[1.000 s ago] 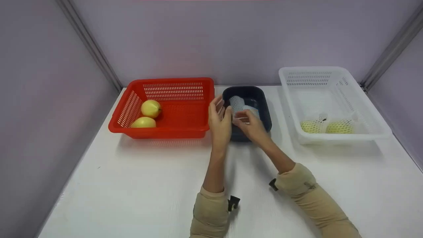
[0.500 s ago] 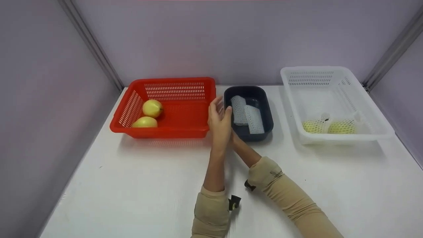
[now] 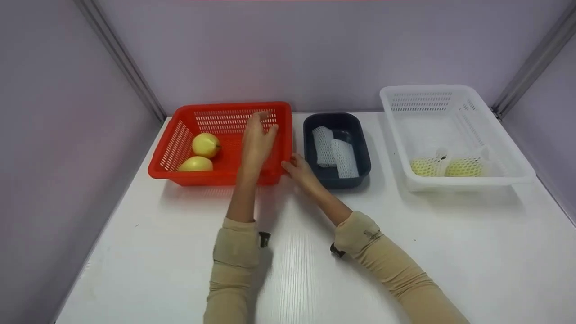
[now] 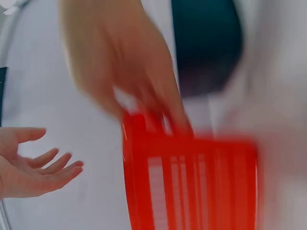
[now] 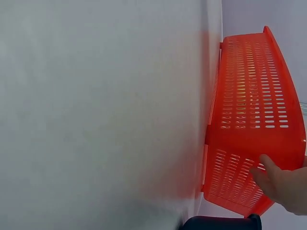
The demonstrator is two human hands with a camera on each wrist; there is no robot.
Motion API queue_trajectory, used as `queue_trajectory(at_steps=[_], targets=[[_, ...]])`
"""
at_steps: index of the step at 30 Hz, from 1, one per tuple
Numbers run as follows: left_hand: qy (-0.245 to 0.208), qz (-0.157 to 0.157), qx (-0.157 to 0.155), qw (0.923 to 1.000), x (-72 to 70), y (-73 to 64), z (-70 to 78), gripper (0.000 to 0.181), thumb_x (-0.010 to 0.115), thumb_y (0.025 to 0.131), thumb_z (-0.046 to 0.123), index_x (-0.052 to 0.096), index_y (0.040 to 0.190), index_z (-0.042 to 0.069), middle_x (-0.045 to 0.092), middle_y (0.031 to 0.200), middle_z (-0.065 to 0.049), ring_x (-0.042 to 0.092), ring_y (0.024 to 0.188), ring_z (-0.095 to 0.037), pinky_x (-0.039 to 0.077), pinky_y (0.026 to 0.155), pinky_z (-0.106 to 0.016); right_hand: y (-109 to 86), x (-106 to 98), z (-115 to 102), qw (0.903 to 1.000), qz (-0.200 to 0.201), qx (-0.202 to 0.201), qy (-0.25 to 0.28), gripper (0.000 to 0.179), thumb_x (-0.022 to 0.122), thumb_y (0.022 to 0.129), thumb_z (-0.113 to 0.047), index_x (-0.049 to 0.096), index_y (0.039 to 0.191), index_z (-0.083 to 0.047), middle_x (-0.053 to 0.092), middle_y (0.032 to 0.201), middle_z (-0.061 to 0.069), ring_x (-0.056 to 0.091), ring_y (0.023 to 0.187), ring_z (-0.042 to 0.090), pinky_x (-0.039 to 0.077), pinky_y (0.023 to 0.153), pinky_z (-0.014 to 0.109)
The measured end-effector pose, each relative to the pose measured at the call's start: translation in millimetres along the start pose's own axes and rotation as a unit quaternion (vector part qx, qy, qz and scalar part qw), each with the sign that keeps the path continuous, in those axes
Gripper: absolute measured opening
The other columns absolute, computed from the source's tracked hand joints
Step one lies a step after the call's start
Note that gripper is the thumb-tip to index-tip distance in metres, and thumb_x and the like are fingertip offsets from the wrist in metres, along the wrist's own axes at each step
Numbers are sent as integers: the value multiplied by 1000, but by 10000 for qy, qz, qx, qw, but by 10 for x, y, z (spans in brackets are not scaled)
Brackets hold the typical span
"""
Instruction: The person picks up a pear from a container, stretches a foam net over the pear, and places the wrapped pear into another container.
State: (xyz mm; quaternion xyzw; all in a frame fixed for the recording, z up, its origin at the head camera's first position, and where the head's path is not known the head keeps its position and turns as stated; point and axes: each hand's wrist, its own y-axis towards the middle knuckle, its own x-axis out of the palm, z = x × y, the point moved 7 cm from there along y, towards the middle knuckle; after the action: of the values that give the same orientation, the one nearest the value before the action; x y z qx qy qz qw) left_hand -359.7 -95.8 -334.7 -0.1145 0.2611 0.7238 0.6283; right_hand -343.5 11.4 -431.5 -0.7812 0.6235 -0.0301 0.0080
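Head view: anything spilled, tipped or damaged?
Nothing stands out. Red basket, dark bin and white basket all sit upright, with the yellow fruits and foam nets inside them. Only tiny specks mark the white table, too small to identify.

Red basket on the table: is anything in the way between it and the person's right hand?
Nothing visible: the right hand grips the red basket at its near right corner. The dark container stands to the basket's right, and the left hand is not between them either.

Pale lilac-grey panels (image 3: 315, 49) joined by grey corner strips (image 3: 122, 58) enclose a white tabletop (image 3: 157, 252) on three sides.
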Motion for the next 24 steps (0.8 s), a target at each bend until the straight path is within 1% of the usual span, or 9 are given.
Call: queue_trajectory(at_steps=[2, 4, 6, 11, 14, 16, 18, 20, 24], targets=[[639, -270, -211, 9974, -100, 113, -157, 42, 56, 92, 15, 43, 129, 1, 46, 128, -12, 43, 118, -23, 37, 96, -33, -135, 22, -177, 10000, -33, 30, -68, 36, 42, 96, -1, 34, 127, 13, 46, 123, 26, 48, 111, 31, 40, 93, 35], [1242, -562, -424, 9898, -194, 202, -329, 43, 56, 93, 16, 42, 130, 0, 46, 128, -14, 44, 117, -26, 38, 94, -36, -110, 11, -156, 9999, -91, -81, 17, 37, 43, 96, -2, 32, 127, 15, 44, 125, 29, 47, 113, 34, 39, 95, 37], [1810, -819, -610, 9782, -281, 273, -504, 47, 56, 93, 17, 39, 132, -2, 45, 129, -17, 43, 118, -30, 40, 92, -40, 38, -24, 24, 9998, -122, -110, 131, 38, 45, 96, -4, 33, 128, 12, 44, 126, 28, 47, 114, 35, 40, 94, 38], [2816, -1262, -976, 9462, -502, 346, -891, 48, 57, 92, 15, 38, 129, -8, 45, 124, -25, 45, 111, -39, 43, 86, -49, 156, -27, 202, 9995, -99, 11, 310, 35, 43, 96, -3, 33, 128, 10, 41, 129, 29, 42, 117, 38, 39, 95, 37], [3099, -1488, -1120, 9324, -626, 338, -1060, 41, 58, 91, 12, 43, 121, -10, 47, 117, -27, 46, 106, -40, 40, 87, -51, 154, -30, 205, 9996, -68, 16, 284, 34, 43, 96, -2, 34, 126, 10, 42, 127, 29, 43, 116, 38, 40, 94, 37], [3089, -1735, -1394, 9247, -694, 319, -1171, 41, 57, 91, 11, 41, 123, -9, 44, 117, -28, 42, 105, -40, 36, 89, -52, 151, -40, 207, 9997, -29, 47, 243, 34, 44, 96, -3, 34, 126, 9, 42, 127, 29, 44, 116, 37, 40, 94, 36], [3087, -1984, -1624, 9160, -738, 297, -1265, 49, 59, 89, 12, 35, 128, -9, 39, 119, -29, 38, 105, -40, 34, 92, -52, 149, -48, 208, 9998, -19, 43, 217, 35, 45, 96, -3, 34, 127, 10, 43, 127, 29, 45, 115, 37, 41, 94, 36], [3047, -2188, -1855, 9082, -774, 276, -1360, 63, 61, 88, 13, 25, 135, -9, 31, 124, -31, 33, 107, -42, 32, 93, -53, 151, -50, 209, 9997, -29, 41, 243, 36, 45, 96, -4, 34, 127, 10, 42, 127, 29, 44, 115, 38, 40, 94, 37], [3043, -2334, -1994, 9018, -818, 253, -1511, 79, 64, 85, 17, 13, 138, -12, 22, 128, -35, 27, 114, -46, 28, 97, -54, 161, -46, 205, 9995, -42, 11, 326, 36, 46, 96, -3, 34, 127, 11, 42, 127, 30, 44, 115, 39, 40, 94, 39]])
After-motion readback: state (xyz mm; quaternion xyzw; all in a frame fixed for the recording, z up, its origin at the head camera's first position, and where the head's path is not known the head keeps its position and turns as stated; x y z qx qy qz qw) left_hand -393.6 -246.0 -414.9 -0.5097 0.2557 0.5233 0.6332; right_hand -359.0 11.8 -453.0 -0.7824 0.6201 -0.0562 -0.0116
